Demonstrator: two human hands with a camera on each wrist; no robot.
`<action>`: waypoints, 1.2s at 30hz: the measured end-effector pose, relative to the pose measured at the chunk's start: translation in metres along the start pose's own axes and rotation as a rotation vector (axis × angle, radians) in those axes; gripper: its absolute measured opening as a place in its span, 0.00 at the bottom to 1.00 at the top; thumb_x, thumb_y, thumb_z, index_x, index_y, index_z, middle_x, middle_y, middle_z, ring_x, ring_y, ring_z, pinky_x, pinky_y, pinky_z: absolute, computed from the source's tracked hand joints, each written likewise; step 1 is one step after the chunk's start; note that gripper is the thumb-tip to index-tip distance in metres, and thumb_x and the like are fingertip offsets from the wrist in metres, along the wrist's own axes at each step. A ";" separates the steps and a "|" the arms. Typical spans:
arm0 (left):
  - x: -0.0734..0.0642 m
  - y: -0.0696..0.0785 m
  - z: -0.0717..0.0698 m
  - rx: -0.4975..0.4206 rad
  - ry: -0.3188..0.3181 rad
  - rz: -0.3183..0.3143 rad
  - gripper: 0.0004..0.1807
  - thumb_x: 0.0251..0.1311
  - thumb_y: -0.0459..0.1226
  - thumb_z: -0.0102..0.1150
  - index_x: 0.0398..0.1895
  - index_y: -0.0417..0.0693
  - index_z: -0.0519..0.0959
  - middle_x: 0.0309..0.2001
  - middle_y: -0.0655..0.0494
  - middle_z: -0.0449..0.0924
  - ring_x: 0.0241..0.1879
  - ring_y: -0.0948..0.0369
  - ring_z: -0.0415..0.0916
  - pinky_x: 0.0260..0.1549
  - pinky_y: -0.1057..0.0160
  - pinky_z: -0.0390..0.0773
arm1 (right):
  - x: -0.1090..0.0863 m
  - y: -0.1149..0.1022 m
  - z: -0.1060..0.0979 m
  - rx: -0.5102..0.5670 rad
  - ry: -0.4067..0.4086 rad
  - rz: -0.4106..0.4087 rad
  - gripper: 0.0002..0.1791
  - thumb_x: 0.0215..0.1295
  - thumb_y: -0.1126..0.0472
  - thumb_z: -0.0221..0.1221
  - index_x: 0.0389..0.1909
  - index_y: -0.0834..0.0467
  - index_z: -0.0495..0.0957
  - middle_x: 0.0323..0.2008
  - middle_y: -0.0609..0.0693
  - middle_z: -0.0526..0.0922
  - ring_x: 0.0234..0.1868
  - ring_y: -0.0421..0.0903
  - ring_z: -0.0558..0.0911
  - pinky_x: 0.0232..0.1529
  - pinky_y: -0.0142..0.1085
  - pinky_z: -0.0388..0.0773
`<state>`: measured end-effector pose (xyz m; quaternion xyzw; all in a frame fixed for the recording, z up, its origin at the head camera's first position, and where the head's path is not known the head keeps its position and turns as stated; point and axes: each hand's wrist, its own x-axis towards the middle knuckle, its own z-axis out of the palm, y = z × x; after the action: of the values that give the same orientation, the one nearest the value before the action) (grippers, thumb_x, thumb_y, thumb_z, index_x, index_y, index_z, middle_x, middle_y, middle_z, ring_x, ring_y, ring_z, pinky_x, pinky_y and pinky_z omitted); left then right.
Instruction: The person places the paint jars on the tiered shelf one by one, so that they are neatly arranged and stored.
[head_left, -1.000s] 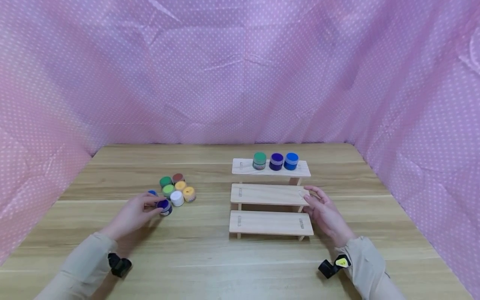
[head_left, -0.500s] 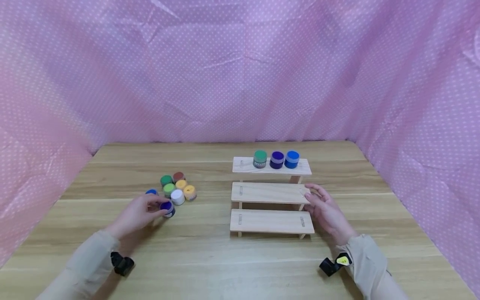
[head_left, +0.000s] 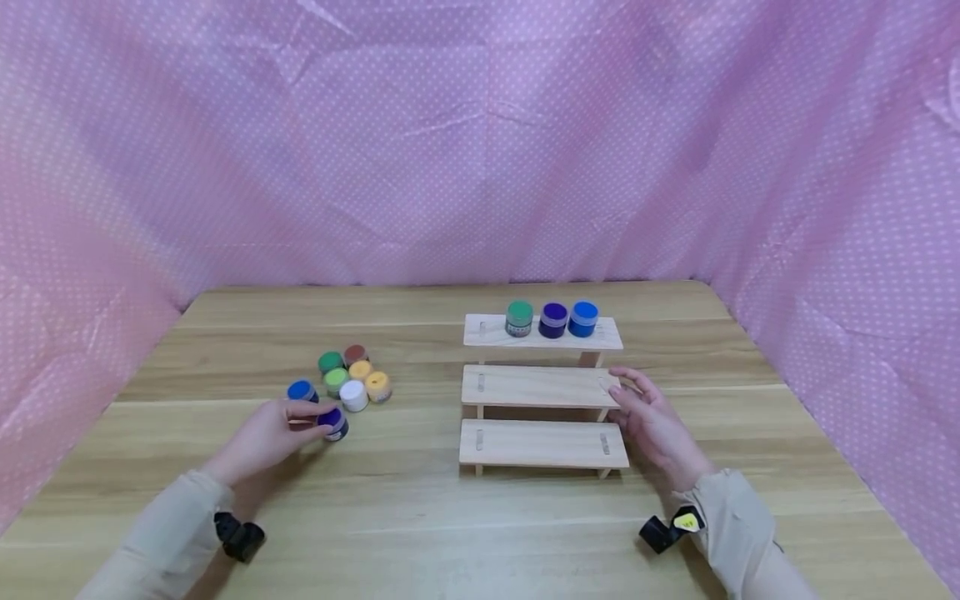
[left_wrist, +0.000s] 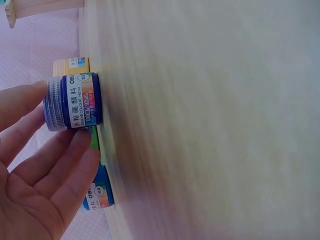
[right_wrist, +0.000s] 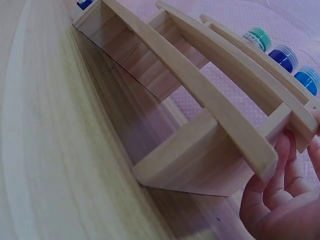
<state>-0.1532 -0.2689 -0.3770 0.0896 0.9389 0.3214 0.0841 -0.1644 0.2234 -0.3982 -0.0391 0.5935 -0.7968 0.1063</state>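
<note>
My left hand [head_left: 268, 433] pinches a dark blue paint jar [head_left: 333, 424] by its lid, thumb on one side and fingers on the other. In the left wrist view this paint jar [left_wrist: 82, 100] lies close to the tabletop; whether it touches is unclear. A blue jar [head_left: 302, 392] stands just behind that hand. My right hand [head_left: 654, 429] holds the right end of a three-tier wooden display rack [head_left: 540, 387], by the middle step. The right wrist view has its fingers [right_wrist: 287, 172] against the rack's side. On the top step sit green [head_left: 519, 319], purple [head_left: 553, 321] and blue [head_left: 583, 319] jars.
Behind the held jar, several jars cluster on the wooden table [head_left: 420, 533]: white [head_left: 353, 396], light green [head_left: 336, 382], dark green [head_left: 331, 363], brown [head_left: 356, 356] and two yellow-orange ones [head_left: 378, 387]. A pink dotted cloth [head_left: 480, 167] encloses the back and sides.
My left hand has drawn the dark blue jar slightly toward me, away from the cluster, and more of the blue jar behind it shows. The right hand stays on the rack.
</note>
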 end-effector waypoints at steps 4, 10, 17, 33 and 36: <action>-0.001 0.000 0.002 -0.024 -0.001 -0.005 0.19 0.59 0.41 0.63 0.51 0.42 0.80 0.46 0.44 0.82 0.46 0.49 0.81 0.41 0.58 0.83 | -0.001 0.000 0.000 0.003 0.000 0.006 0.12 0.71 0.64 0.49 0.47 0.45 0.72 0.40 0.39 0.81 0.42 0.35 0.79 0.44 0.29 0.75; 0.003 -0.005 0.005 -0.052 0.012 0.061 0.18 0.56 0.38 0.65 0.49 0.40 0.80 0.43 0.47 0.82 0.45 0.51 0.80 0.44 0.57 0.82 | -0.001 0.002 -0.001 0.002 0.004 0.012 0.11 0.71 0.64 0.49 0.48 0.45 0.71 0.41 0.39 0.81 0.42 0.35 0.79 0.44 0.29 0.75; 0.006 -0.005 0.007 -0.059 0.002 0.077 0.14 0.56 0.35 0.65 0.46 0.44 0.78 0.44 0.50 0.80 0.49 0.48 0.77 0.47 0.52 0.81 | -0.002 0.003 -0.002 0.019 -0.002 0.007 0.11 0.72 0.64 0.48 0.49 0.46 0.71 0.41 0.39 0.81 0.42 0.35 0.79 0.44 0.29 0.76; 0.005 0.000 0.003 -0.064 0.000 0.041 0.16 0.62 0.36 0.59 0.51 0.38 0.75 0.47 0.44 0.79 0.50 0.46 0.77 0.47 0.49 0.80 | 0.000 0.000 -0.001 0.027 -0.022 0.001 0.11 0.72 0.64 0.48 0.49 0.46 0.70 0.40 0.39 0.82 0.42 0.35 0.80 0.45 0.29 0.76; 0.005 0.001 0.000 -0.076 0.009 0.033 0.18 0.62 0.37 0.59 0.53 0.38 0.74 0.49 0.41 0.78 0.51 0.44 0.76 0.48 0.47 0.80 | 0.000 -0.001 -0.001 0.034 -0.018 0.002 0.11 0.72 0.64 0.48 0.48 0.46 0.71 0.40 0.39 0.82 0.42 0.35 0.80 0.45 0.29 0.76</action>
<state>-0.1582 -0.2672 -0.3769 0.1004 0.9247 0.3588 0.0778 -0.1651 0.2242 -0.3977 -0.0437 0.5788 -0.8064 0.1129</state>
